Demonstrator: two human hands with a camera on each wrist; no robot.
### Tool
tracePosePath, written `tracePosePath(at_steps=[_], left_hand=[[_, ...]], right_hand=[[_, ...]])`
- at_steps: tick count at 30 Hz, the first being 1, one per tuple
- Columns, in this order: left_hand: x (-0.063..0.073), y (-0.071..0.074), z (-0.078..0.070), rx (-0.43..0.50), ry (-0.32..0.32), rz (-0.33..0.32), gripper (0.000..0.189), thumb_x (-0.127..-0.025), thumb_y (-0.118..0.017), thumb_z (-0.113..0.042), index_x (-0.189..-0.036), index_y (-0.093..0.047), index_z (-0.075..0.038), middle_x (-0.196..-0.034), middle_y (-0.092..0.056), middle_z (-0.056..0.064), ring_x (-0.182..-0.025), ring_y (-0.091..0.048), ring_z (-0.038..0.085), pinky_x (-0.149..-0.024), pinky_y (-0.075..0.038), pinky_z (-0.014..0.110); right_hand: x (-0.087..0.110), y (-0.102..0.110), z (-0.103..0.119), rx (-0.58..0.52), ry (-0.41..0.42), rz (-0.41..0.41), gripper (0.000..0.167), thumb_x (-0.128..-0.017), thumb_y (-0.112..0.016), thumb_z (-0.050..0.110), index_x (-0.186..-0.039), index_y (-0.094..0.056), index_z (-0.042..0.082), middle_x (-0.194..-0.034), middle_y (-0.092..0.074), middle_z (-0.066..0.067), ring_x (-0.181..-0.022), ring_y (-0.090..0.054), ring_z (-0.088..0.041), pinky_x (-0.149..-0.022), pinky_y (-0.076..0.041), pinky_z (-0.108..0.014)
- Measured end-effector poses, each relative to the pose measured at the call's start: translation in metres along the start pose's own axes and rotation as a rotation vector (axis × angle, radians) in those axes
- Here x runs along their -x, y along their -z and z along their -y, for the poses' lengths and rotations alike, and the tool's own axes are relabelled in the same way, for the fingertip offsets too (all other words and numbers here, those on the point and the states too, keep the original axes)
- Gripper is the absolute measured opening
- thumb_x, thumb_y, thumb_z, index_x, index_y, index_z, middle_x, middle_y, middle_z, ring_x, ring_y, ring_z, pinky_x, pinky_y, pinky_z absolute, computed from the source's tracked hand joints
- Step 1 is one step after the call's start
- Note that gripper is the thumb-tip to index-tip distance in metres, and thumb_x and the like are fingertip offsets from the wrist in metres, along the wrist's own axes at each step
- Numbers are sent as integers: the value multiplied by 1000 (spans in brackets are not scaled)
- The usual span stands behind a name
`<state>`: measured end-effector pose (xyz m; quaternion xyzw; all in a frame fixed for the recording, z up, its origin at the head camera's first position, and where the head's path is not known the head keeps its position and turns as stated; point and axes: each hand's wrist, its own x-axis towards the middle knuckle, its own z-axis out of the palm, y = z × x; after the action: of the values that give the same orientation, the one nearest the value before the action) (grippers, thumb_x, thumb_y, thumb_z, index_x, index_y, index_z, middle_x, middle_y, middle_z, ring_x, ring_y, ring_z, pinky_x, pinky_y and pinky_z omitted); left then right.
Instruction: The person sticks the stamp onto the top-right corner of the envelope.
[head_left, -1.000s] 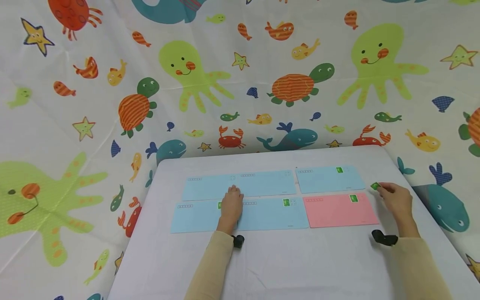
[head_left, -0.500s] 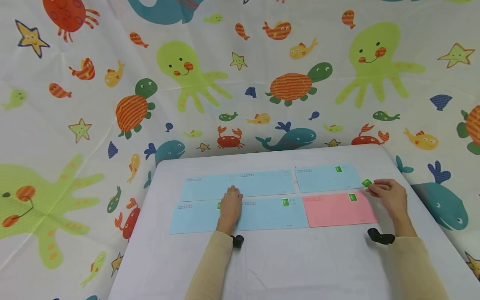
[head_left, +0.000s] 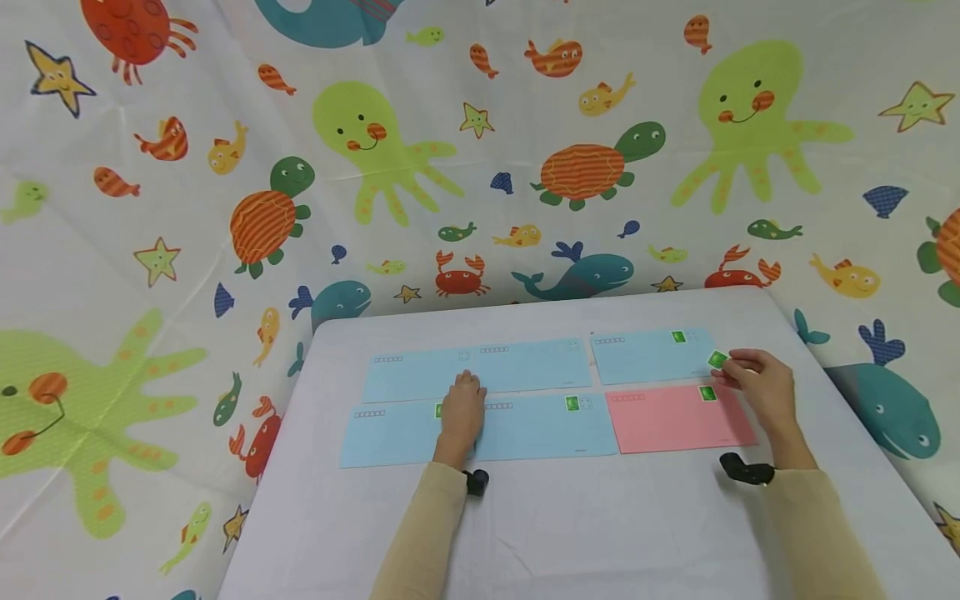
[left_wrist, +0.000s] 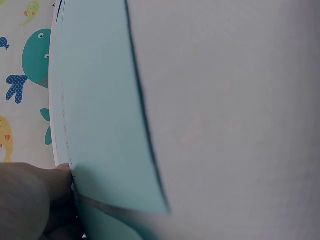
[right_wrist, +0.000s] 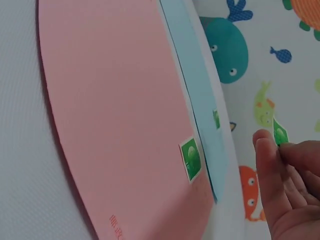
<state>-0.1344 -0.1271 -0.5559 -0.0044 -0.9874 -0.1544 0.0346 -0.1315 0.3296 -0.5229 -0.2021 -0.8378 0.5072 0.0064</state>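
My right hand [head_left: 767,390] pinches a small green postage stamp [head_left: 717,359] between thumb and fingertips, over the right end of the upper right blue envelope [head_left: 637,365]. In the right wrist view the held stamp [right_wrist: 280,133] sticks up from the fingertips. A pink envelope [head_left: 667,427] lies just below, bearing a green stamp [head_left: 707,393]. My left hand [head_left: 461,421] rests on the blue envelopes at the left, its fingers relaxed; it partly covers a stamp [head_left: 438,411] on the lower left envelope [head_left: 390,437].
Blue envelopes [head_left: 536,371] lie in two rows on the white table [head_left: 585,525], some with stamps at their upper right. A curtain [head_left: 495,175] printed with sea animals hangs behind the table and at its sides. Both wrists carry small black devices.
My right hand has moved left with the stamp, from the table beside the envelopes to over the upper right blue one. The left hand has stayed in place.
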Motion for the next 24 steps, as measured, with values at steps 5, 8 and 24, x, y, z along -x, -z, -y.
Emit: tracePosePath(at_steps=[5,8,24], left_hand=[[0,-1,0,6,6,0,34,-99,-62,-18,-125,-67,4,-135,-63,20,-118,-66,35,-95,-57,47],[0,-1,1,12,10,6,35,-100,-61,-18,-126,-66,5,-137,-62,20,-121,-64,35,-96,-56,48],[4,5,-2,5,-3,-22,34,-99,-62,-16,-124,-66,6,-135,-63,22,-117,-66,36,-93,-58,46]], right_hand=[[0,-7,9,-16,10,20,55,-104,-52,33,-147,-43,-1,-110,-58,-4,-72,-66,11,-75,-57,-14],[0,-12,14,-15,40,23,52,-104,-52,30,-145,-45,-1,-111,-57,-5,-72,-65,11,-75,-57,-13],[0,-57,44,-17,154,63,44,-104,-49,31,-131,-57,-3,-109,-64,-12,-73,-62,8,-77,-58,-16]])
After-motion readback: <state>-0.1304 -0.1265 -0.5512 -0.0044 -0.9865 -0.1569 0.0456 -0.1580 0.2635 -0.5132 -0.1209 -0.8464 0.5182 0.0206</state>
